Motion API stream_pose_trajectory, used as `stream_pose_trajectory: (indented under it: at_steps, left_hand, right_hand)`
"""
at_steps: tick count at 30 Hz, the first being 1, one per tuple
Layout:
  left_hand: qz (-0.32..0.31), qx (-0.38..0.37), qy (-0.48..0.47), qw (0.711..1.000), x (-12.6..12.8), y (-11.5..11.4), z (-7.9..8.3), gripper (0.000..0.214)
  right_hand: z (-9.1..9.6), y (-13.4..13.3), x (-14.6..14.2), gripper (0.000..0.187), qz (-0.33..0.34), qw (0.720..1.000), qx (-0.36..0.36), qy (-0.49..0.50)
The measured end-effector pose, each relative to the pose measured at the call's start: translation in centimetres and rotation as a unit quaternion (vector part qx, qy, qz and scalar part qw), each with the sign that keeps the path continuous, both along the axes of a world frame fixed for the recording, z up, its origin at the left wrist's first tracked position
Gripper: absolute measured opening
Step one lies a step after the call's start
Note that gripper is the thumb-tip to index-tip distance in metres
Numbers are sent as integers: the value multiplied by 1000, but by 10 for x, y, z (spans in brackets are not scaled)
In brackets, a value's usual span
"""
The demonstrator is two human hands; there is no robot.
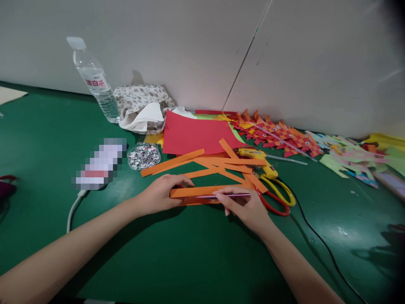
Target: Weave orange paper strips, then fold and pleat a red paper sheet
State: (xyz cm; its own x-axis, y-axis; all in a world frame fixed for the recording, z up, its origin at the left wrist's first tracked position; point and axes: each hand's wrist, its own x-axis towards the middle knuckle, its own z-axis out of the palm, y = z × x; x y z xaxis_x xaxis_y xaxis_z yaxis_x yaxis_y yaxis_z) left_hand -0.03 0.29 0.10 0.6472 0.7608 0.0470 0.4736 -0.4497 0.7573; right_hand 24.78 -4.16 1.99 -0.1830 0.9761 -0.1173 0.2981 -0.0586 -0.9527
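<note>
My left hand [160, 195] pinches the left end of an orange paper strip [202, 192] that lies on the green table [190, 253]. My right hand [245, 207] is closed around a thin pink-white stick-like object [221, 195], laid along the strip's lower edge. Just behind lie several more loose orange strips [218, 164], crossed over one another. A red paper sheet [196, 133] sits behind those.
Red and yellow scissors [278, 198] and a yellow glue gun [259, 158] with a black cord lie to the right. A dish of googly eyes [144, 156], a water bottle [95, 82], a cloth pouch [142, 105] and woven paper fish [278, 133] line the wall.
</note>
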Motion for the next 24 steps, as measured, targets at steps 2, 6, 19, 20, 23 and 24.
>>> stream_pose_trajectory:
  at_steps: [2, 6, 19, 20, 23, 24]
  left_hand:
    - [-3, 2, -5, 1000, 1, 0, 1, 35]
    - [-6, 1, -13, 1000, 2, 0, 4, 33]
    - [8, 6, 5, 1000, -1, 0, 0, 33]
    - [9, 6, 7, 1000, -1, 0, 0, 33]
    - [11, 7, 9, 1000, -1, 0, 1, 32]
    - [11, 8, 9, 1000, -1, 0, 0, 31]
  right_hand:
    - [0, 0, -2, 26, 4, 1000, -8, -6]
    - [-2, 0, -2, 25, 0, 1000, -2, -9]
    - [4, 3, 13, 20, -35, 997, 65, -34]
    - [4, 3, 14, 19, -42, 996, 67, -30]
    - [3, 3, 16, 17, -62, 994, 83, -22]
    - [3, 3, 18, 17, -62, 994, 88, -23]
